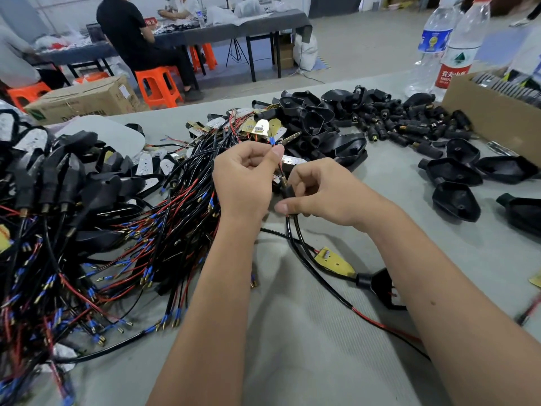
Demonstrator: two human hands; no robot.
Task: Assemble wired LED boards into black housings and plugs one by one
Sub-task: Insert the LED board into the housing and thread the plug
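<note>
My left hand [246,174] pinches the thin wire ends [272,141], blue tipped, between thumb and forefinger. Just right of it, my right hand [319,194] grips a small black plug [288,189] with a brass end, and black cables [295,230] run down from it. Those cables lead to a yellow LED board [335,262] lying by a black housing [380,284] on the grey table, under my right forearm. Loose black housings [456,197] lie at the right, and a heap of black plugs [409,124] sits behind them.
A big tangle of wired boards and assembled pieces [87,230] covers the left. More LED boards [263,126] lie behind my hands. A cardboard box [491,112] and two water bottles [450,51] stand at the back right. People sit at a far table [263,22].
</note>
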